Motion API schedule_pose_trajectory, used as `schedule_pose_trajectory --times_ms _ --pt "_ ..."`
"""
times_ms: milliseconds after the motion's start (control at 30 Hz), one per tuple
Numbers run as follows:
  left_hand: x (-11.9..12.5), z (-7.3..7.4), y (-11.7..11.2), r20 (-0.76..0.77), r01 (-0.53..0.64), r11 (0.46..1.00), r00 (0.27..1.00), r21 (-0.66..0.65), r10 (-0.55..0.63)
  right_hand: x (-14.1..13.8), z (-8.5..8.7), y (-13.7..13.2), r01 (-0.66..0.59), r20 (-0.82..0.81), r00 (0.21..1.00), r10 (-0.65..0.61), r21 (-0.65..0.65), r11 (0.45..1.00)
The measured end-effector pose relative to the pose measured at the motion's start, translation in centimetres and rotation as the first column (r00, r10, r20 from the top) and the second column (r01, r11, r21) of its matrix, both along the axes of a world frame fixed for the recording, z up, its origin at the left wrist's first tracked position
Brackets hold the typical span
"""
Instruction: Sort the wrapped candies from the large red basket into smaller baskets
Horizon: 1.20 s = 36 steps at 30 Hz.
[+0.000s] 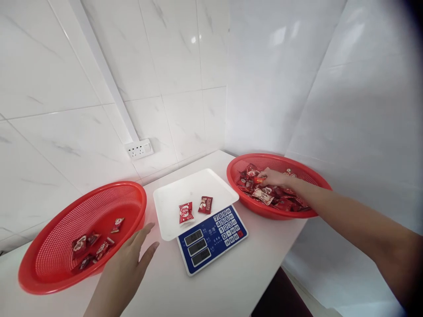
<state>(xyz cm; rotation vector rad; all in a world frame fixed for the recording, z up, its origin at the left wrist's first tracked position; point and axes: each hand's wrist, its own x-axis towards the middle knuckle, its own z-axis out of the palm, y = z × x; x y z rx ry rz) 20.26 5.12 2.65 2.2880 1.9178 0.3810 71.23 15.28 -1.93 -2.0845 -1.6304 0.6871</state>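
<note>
My right hand (274, 177) reaches into the red basket (310, 175) on the right and pinches a small red candy packet (259, 179) among the pile of red packets (274, 196). My left hand (130, 259) hovers flat and open beside the rim of the left red basket (49, 273), holding nothing. That basket holds several red packets (95, 244). Between the baskets stands a blue electronic scale (211, 240) with a white tray (165, 198); two red packets (194, 209) lie on the tray.
The white counter (231, 281) sits in a corner of white tiled walls. A white wall socket (139, 149) is mounted behind the left basket. The counter's front edge drops off at the lower right toward a dark floor (280, 299).
</note>
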Motion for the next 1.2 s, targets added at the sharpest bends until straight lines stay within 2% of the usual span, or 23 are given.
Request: schedule_pose_trajectory --times_ms 167,267,367,433,467,533,600,633,700,767,833,900,1067,1200 --pt "0.1 0.3 -0.2 0.027 0.018 1.000 0.999 0.001 -0.018 -0.5 2.6 -0.6 0.126 -0.181 0.976 -0.121 0.017 0.992" --pt "0.4 0.8 -0.4 0.100 0.013 1.000 0.995 -0.003 -0.012 -2.2 4.7 -1.3 0.263 -0.443 0.871 -0.212 0.055 0.963" --pt "1.6 1.2 -0.8 0.331 0.046 0.998 0.943 -0.034 -0.033 -5.5 6.7 -2.4 0.253 -0.642 0.759 -0.110 0.136 0.958" --pt "3.0 1.0 -1.3 0.581 0.149 0.986 0.810 -0.075 -0.078 -8.7 7.5 -3.3 0.194 -0.710 0.704 -0.002 0.190 0.962" --pt "3.8 0.8 -1.5 0.707 0.236 0.968 0.698 -0.085 -0.109 -10.5 7.7 -4.0 0.163 -0.732 0.679 0.049 0.216 0.963" --pt "5.5 0.3 -2.0 0.893 0.436 0.896 0.431 -0.080 -0.130 -14.4 7.6 -5.5 0.089 -0.751 0.642 0.154 0.272 0.958" --pt "7.1 -0.4 -2.5 0.978 0.554 0.828 0.203 -0.081 -0.039 -18.4 6.9 -7.2 -0.017 -0.696 0.656 0.291 0.372 0.928" --pt "7.8 -0.7 -2.7 0.993 0.593 0.800 0.107 -0.095 0.038 -20.3 6.4 -8.1 -0.080 -0.636 0.676 0.372 0.439 0.895" --pt "8.9 -1.1 -2.9 0.977 0.623 0.769 -0.033 -0.144 0.209 -23.4 5.2 -9.6 -0.169 -0.503 0.711 0.491 0.555 0.814" --pt "9.5 -1.3 -2.9 0.928 0.580 0.783 -0.118 -0.223 0.352 -25.5 4.1 -10.6 -0.221 -0.402 0.745 0.533 0.605 0.765" --pt "9.8 -1.4 -2.8 0.893 0.498 0.816 -0.161 -0.295 0.421 -26.5 3.3 -11.1 -0.245 -0.359 0.769 0.528 0.598 0.763" --pt "9.7 -1.5 -2.5 0.889 0.441 0.841 -0.175 -0.314 0.423 -26.5 2.9 -11.2 -0.267 -0.347 0.777 0.526 0.574 0.774" --pt "9.1 -1.7 -1.8 0.921 0.407 0.870 -0.147 -0.278 0.362 -25.1 3.1 -11.2 -0.310 -0.331 0.763 0.554 0.565 0.765" --pt "9.2 -2.0 -1.6 0.932 0.364 0.892 -0.134 -0.269 0.336 -24.9 3.0 -11.1 -0.257 -0.386 0.763 0.518 0.555 0.791"
